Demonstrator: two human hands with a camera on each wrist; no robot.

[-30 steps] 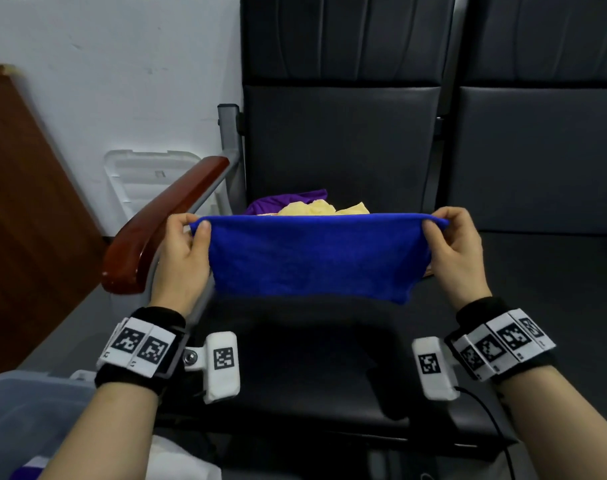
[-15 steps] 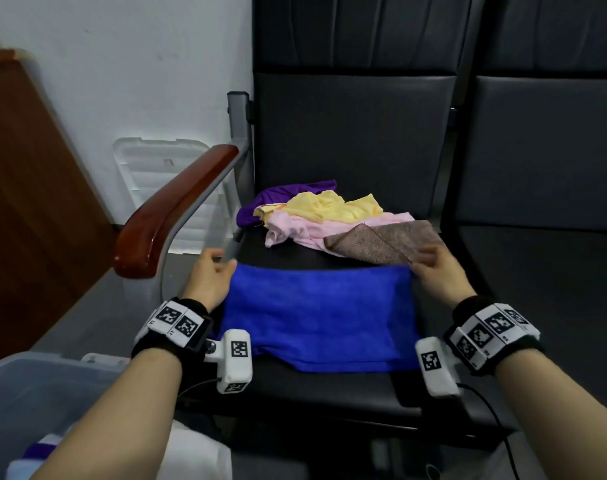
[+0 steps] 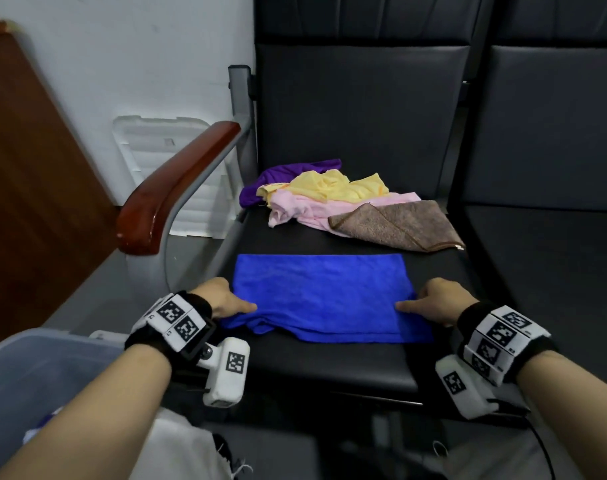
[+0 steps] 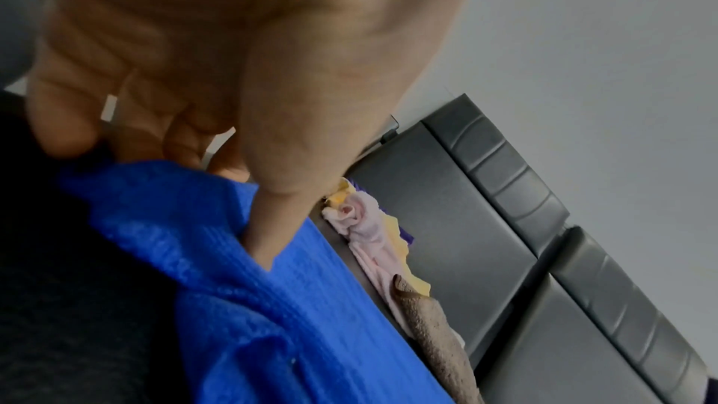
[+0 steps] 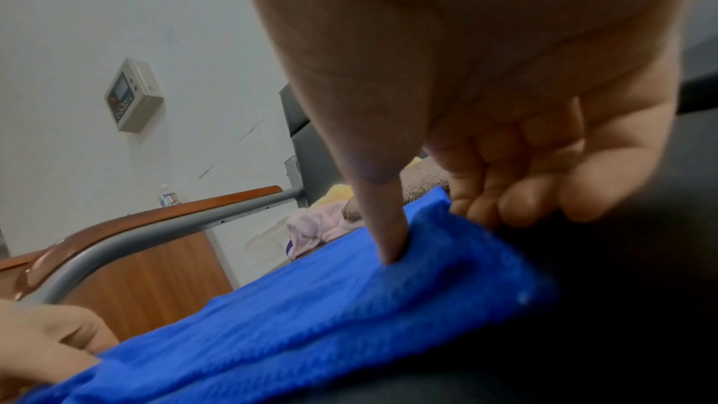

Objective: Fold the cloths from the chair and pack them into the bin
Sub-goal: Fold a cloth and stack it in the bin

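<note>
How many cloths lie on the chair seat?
5: blue cloth at the front between both hands; purple, yellow, pink and brown cloths piled at the back. Others may be hidden underneath.

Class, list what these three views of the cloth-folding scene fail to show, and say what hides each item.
- Bin contents: head view, cut off by the frame edge and the left forearm.
- Purple cloth: mostly buried under the yellow cloth.
- Left hand fingertips: head view, tucked under the blue cloth.
- Wall panel display: right wrist view, too small to read.

No readable text; only coded square markers on the wrist bands [image 3: 177, 320].
</note>
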